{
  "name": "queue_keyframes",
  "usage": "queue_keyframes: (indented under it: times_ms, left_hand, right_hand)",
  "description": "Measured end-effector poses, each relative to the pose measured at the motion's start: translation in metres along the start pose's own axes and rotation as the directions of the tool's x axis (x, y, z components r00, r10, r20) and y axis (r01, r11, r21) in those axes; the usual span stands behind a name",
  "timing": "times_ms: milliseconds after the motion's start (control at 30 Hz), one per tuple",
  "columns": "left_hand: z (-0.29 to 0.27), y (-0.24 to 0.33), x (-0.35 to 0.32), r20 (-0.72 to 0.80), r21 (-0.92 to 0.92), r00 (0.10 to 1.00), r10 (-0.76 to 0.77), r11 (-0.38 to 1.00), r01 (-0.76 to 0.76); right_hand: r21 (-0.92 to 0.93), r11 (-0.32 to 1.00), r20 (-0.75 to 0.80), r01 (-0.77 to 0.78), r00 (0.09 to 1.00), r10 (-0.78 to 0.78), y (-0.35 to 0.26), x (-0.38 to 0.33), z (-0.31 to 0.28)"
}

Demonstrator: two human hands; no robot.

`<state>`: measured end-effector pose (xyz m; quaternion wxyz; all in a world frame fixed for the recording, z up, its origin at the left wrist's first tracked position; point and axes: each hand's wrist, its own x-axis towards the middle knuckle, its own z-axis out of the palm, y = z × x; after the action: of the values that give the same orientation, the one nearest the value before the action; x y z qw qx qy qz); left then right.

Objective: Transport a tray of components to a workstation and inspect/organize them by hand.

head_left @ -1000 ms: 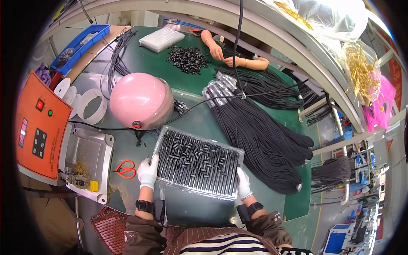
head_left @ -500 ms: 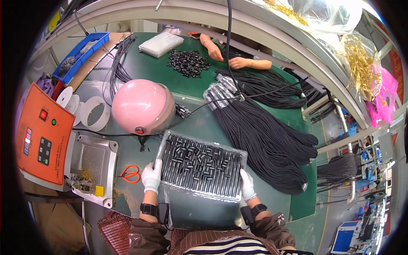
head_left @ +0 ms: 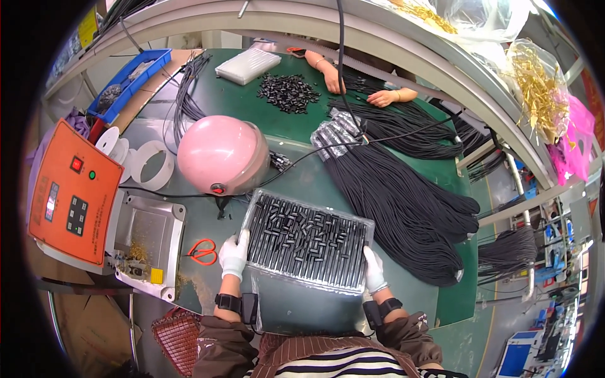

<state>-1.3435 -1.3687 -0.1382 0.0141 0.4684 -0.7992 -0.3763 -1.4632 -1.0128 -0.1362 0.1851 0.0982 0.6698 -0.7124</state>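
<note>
From where I stand, the clear tray (head_left: 315, 285) sits at the front of the green worktop (head_left: 290, 312), between the wearer's gloved hands, loaded with short black tubes (head_left: 302, 236). The left hand (head_left: 234, 258) is curled on the tray's left edge, and the right hand (head_left: 374, 269) holds the opposite edge (some fingertips are hidden, and I can't tell whether the tray rests flat).

There's little room behind it: the pink dome (head_left: 217, 154) crowds the far left corner, and a thick bundle of black cables (head_left: 397, 214) runs close by the right side. A dark cord stretches from near the dome across the bundle's wrapped ends. Orange-handled scissors (head_left: 203, 252) lie left of the left hand, beside a metal base (head_left: 146, 220) and an orange control box (head_left: 72, 195). Farther back, a co-worker's hands (head_left: 383, 98) are over more cables, near a heap of black pieces (head_left: 288, 93).
</note>
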Motion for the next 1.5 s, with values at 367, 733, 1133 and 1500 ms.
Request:
queue_keyframes:
  times_ms: [367, 733, 1133, 1500]
  left_hand:
    - [0.0, 0.001, -0.001, -0.002, -0.003, 1.0, -0.009, 1.0, 0.009]
    - [-0.005, 0.003, -0.002, 0.026, -0.001, 1.0, -0.002, 1.0, 0.002]
    - [-0.004, -0.011, 0.019, 0.237, -0.074, 0.97, 0.051, 0.997, -0.035]
    - [-0.002, -0.025, 0.009, 0.339, -0.451, 0.925, 0.174, 0.893, -0.003]
  right_hand:
    - [0.099, 0.995, 0.012, 0.005, 1.0, -0.007, -0.001, 0.001, 0.006]
    - [0.125, 0.992, 0.038, -0.006, 0.999, 0.001, 0.002, 0.003, 0.004]
    - [0.12, 0.992, 0.049, -0.04, 0.998, 0.034, 0.004, 0.004, -0.003]
    - [0.224, 0.956, 0.253, -0.187, 0.959, 0.129, -0.024, -0.017, 0.009]
